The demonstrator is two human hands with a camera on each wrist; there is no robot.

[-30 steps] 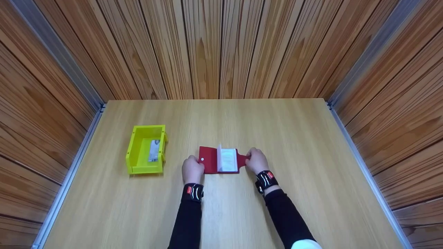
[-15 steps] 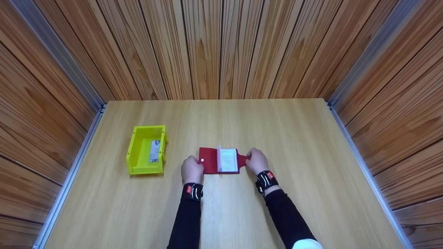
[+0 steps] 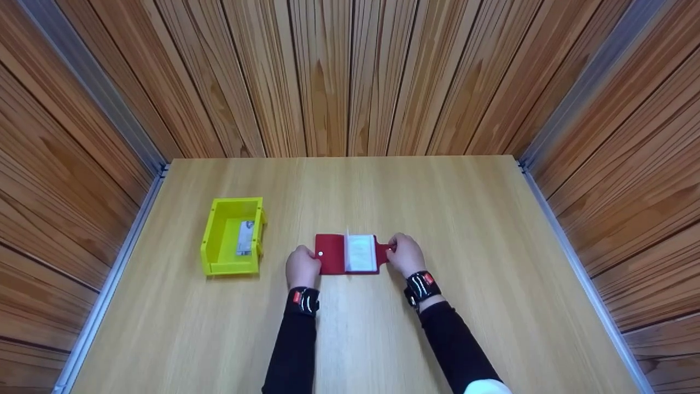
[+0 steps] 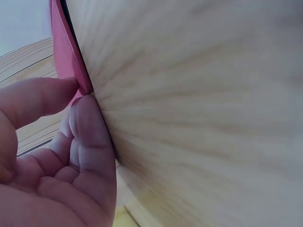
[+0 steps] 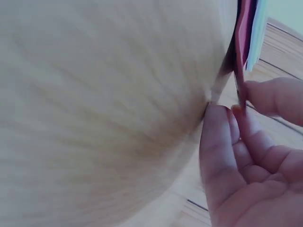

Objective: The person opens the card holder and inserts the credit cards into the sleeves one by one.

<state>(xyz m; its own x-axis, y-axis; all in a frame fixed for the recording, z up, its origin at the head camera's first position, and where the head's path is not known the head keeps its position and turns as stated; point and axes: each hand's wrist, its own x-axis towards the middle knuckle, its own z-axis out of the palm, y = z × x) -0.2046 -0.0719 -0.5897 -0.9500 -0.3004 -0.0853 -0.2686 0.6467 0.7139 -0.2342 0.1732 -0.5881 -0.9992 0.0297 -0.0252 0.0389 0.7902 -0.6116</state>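
Note:
A red card holder [image 3: 331, 264] lies spread open on the table, with a stack of clear plastic sleeves [image 3: 361, 253] inside; one sleeve stands up near the fold. My left hand [image 3: 303, 267] pinches the left edge of the cover beside its snap button [image 3: 320, 253]. In the left wrist view the thumb and fingers meet on the red cover [image 4: 71, 56]. On the other side my right hand [image 3: 406, 255] pinches the narrow closure tab [image 3: 383, 253]. The right wrist view shows that tab [image 5: 240, 87] between thumb and fingertips, low over the table.
To the left stands a yellow bin [image 3: 221, 235] with a white and grey label or card [image 3: 245, 238] in it. The wooden table [image 3: 459, 208] is bounded by plank walls [image 3: 328, 76] at the back and sides, with metal rails [image 3: 579, 262] along the side edges.
Both hands keep their pinch on the card holder. The holder's left cover sits slightly lower in view than a second ago; otherwise little has moved.

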